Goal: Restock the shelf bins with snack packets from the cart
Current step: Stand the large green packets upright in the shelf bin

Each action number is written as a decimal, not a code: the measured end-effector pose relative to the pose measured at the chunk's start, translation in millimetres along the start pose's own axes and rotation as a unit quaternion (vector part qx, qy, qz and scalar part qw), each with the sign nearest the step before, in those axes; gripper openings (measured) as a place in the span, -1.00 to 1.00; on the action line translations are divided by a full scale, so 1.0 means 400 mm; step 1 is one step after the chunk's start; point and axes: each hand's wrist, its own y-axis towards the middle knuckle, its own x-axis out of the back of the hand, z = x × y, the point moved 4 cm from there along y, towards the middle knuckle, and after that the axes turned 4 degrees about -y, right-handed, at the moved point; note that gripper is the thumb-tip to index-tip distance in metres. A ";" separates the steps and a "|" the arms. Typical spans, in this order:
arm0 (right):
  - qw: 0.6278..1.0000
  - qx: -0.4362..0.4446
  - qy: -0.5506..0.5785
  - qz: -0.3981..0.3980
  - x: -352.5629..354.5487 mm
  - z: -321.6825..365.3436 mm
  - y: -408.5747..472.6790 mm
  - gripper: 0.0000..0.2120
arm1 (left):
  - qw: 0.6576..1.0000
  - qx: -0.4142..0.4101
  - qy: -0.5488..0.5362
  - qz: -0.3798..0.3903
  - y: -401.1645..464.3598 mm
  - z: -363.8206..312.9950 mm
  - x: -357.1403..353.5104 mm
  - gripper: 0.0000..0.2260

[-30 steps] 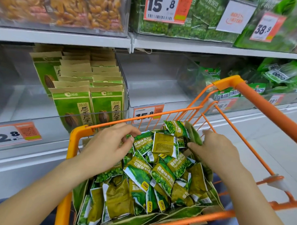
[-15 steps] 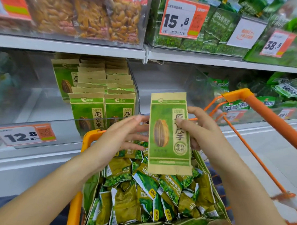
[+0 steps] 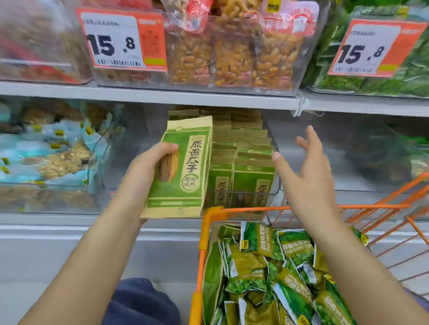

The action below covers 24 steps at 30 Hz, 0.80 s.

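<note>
Half a second ago both hands held the sunflower seed packet (image 3: 181, 168) over the cart; now only the left hand (image 3: 144, 174) has it, and the packet has swung left and up, clear of the cart and toward the shelf, while the right hand (image 3: 306, 176) has let go.

Nearest the camera, the orange cart (image 3: 205, 235) sits low and right, heaped with green pea packets (image 3: 277, 275) lying every which way. A dark blue trouser knee (image 3: 138, 304) shows between the forearms.

Above that, the left hand grips the sunflower seed packet by its left edge — thumb curled over the front by the printed seed, fingers hidden behind. The packet stands nearly upright, tilted slightly, its lower corner just left of the cart's front corner post. The right hand is spread and holds nothing — fingers straight and apart, palm turned left, hovering above the cart's front rail and well apart from the packet.

Behind the hands, a clear shelf bin (image 3: 275, 150) holds rows of matching green-and-tan packets (image 3: 243, 163) standing on edge; the held packet overlaps the bin's left side. To the left, another bin holds pale blue snack bags (image 3: 37, 149), blurred. On the shelf above, a clear bin of fried snacks (image 3: 233, 55) carries an orange price tag (image 3: 123, 40) reading 15.8, and a second such tag (image 3: 375, 49) fronts a bin of green packs on the right.
</note>
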 end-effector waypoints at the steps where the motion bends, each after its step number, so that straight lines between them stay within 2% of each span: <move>1: 0.999 0.021 -0.028 -0.022 -0.015 -0.002 0.011 -0.29 | 1.000 0.006 0.007 -0.009 0.018 -0.011 0.030 -0.67; 3: 0.997 0.042 -0.058 -0.041 -0.046 -0.017 0.016 -0.28 | 0.998 -0.007 -0.045 -0.032 0.056 -0.011 0.081 -0.85; 6: 1.000 -0.021 -0.010 -0.002 -0.099 -0.072 -0.005 -0.29 | 0.993 -0.035 -0.072 -0.090 0.103 0.002 0.116 -0.90; 7: 0.999 -0.029 -0.017 0.002 -0.114 -0.090 -0.019 -0.30 | 0.992 -0.057 -0.058 -0.098 0.130 -0.006 0.119 -0.90; 11: 0.979 0.046 -0.196 -0.013 -0.147 -0.113 -0.051 -0.36 | 0.989 -0.113 0.007 -0.097 0.241 -0.014 0.090 -0.91; 15: 0.978 0.035 -0.207 -0.023 -0.155 -0.125 -0.046 -0.36 | 0.985 -0.079 0.101 -0.117 0.347 0.030 0.052 -0.79; 18: 0.978 0.042 -0.201 -0.018 -0.156 -0.126 -0.046 -0.37 | 0.966 -0.083 0.202 -0.135 0.407 0.055 0.050 -0.79; 24: 0.979 0.044 -0.199 -0.020 -0.157 -0.129 -0.041 -0.38 | 0.949 -0.084 0.270 -0.141 0.435 0.083 0.054 -0.66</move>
